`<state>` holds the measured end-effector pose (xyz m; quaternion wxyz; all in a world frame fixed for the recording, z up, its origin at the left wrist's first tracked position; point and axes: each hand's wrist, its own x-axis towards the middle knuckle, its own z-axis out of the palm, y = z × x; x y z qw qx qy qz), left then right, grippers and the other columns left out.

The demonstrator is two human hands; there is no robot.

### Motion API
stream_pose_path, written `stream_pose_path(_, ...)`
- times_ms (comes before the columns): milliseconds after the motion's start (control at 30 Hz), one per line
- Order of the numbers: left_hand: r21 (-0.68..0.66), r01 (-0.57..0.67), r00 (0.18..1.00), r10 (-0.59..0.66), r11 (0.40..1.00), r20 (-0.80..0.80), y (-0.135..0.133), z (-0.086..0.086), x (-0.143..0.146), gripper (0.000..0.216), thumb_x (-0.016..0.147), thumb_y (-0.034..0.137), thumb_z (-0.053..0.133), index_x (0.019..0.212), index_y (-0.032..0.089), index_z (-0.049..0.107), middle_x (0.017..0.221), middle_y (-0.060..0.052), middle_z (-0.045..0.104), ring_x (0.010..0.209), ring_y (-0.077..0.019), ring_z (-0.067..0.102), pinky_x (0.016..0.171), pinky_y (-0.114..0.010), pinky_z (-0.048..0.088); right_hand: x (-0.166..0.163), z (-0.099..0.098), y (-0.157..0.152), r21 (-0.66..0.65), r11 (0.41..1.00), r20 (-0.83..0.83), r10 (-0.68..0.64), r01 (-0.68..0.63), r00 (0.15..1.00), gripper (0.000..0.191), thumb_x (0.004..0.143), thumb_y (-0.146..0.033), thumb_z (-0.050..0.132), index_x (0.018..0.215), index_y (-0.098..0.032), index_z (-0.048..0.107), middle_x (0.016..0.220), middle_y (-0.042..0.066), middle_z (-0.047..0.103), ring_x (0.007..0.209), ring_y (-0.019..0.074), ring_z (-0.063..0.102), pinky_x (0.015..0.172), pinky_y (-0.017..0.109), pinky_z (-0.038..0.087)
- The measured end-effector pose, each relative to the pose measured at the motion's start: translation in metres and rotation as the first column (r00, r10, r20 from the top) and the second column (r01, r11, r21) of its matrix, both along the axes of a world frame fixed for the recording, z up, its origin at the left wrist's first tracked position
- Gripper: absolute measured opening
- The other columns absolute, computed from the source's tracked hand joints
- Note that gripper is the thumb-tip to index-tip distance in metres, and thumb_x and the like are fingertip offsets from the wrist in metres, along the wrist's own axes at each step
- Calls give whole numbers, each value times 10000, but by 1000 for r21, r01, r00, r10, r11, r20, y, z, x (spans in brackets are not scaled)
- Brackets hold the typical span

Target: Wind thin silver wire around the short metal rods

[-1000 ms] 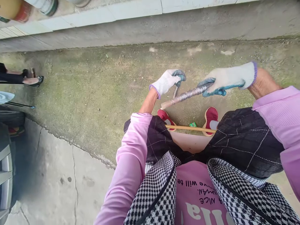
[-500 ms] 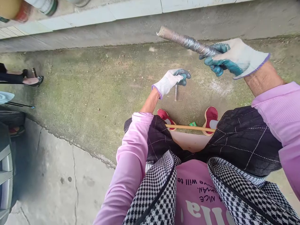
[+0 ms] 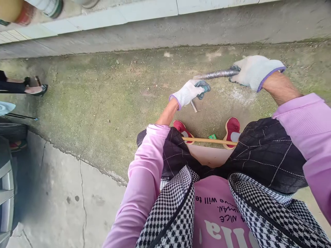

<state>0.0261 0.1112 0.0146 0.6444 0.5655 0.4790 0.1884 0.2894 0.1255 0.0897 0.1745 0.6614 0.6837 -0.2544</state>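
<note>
My right hand, in a white work glove with a dark blue-green coated palm, is closed around one end of a wire-wrapped rod. Silvery wire is coiled along much of its length, and its bare, slightly blurred end points left, just above my left hand. My left hand, gloved the same way, is curled closed on a short grey metal rod. The rod's lower end sticks out beneath the fingers; its upper part is hidden by the glove.
Mossy concrete ground lies before me, bounded by a low tiled ledge holding containers. Near my red shoes is a small green packet. Another person's foot and a car wheel are at left.
My right hand has lowered the wire-wrapped rod from a raised slant to nearly level, close to my left hand. The short rod in my left hand has tilted a little.
</note>
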Motion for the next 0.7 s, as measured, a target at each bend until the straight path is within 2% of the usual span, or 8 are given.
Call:
stream_pose_path(100, -11, -30, 993, 31, 999, 114, 1, 2, 3, 88, 989, 185, 915, 1031, 150, 846, 998, -42, 857, 805, -128, 744, 927, -347, 674, -2, 8, 0, 66, 973, -257, -199, 223, 946, 75, 1154, -257, 818, 1154, -191, 781, 1060, 137, 821, 980, 295, 778, 985, 483, 660)
stream_pose_path(200, -26, -34, 985, 38, 999, 167, 3, 2, 1, 102, 997, 167, 908, 1079, 139, 853, 1076, -54, 887, 868, -130, 786, 996, -348, 679, -3, 13, -8, -88, 872, -686, -404, 482, 605, 134, 1078, -83, 818, 1080, -201, 755, 855, -7, 644, 690, 153, 549, 652, 306, 535)
stream_pose_path(233, -31, -35, 986, 40, 999, 164, 4, 2, -1, 80, 1005, 137, 883, 1081, 142, 856, 1075, -51, 891, 878, -131, 785, 1006, -350, 673, -1, 13, -11, -171, 853, -773, -426, 493, 470, 160, 1054, -54, 819, 1063, -200, 755, 831, -24, 616, 656, 134, 503, 591, 281, 473)
stream_pose_path(300, -33, -51, 991, 55, 998, 125, 7, 1, -4, 116, 1030, 60, 802, 1038, 164, 854, 1020, -31, 884, 873, -130, 757, 992, -344, 646, 4, 15, -15, -301, 881, -835, -429, 366, 344, 155, 1025, -87, 862, 1067, -204, 769, 807, -36, 614, 619, 120, 485, 534, 263, 412)
stream_pose_path(367, -1, -76, 994, 76, 997, 77, 10, 1, -7, 247, 1062, 1, 727, 948, 193, 831, 961, -10, 867, 874, -131, 717, 977, -335, 614, 10, 17, -19, -379, 914, -822, -404, 145, 401, 188, 986, -183, 951, 1087, -214, 796, 784, -40, 641, 599, 126, 513, 526, 264, 426)
stream_pose_path(467, 64, -58, 998, 57, 996, 15, 14, 2, -14, 379, 1056, -57, 637, 861, 223, 800, 948, -10, 866, 890, -146, 682, 983, -351, 593, 13, 13, -23, -423, 898, -705, -243, -119, 667, 172, 996, -260, 992, 1061, -220, 837, 750, -52, 663, 592, 127, 539, 578, 270, 467)
stream_pose_path(600, 85, -53, 998, 56, 995, -33, 18, -1, -20, 306, 1008, 11, 730, 825, 239, 821, 934, -67, 862, 832, -186, 658, 941, -421, 596, 2, -2, -24, -411, 897, -415, -26, -162, 910, 65, 1109, -203, 883, 1050, -196, 857, 727, -39, 671, 597, 136, 567, 667, 314, 486)
stream_pose_path(700, 83, -35, 998, 39, 996, -44, 17, -8, -17, 228, 959, 126, 874, 788, 269, 827, 880, -69, 841, 829, -223, 674, 929, -474, 604, -6, -9, -18, -306, 939, -70, 144, -159, 987, 126, 1149, -234, 814, 1062, -154, 858, 808, 81, 775, 716, 215, 687, 758, 396, 501)
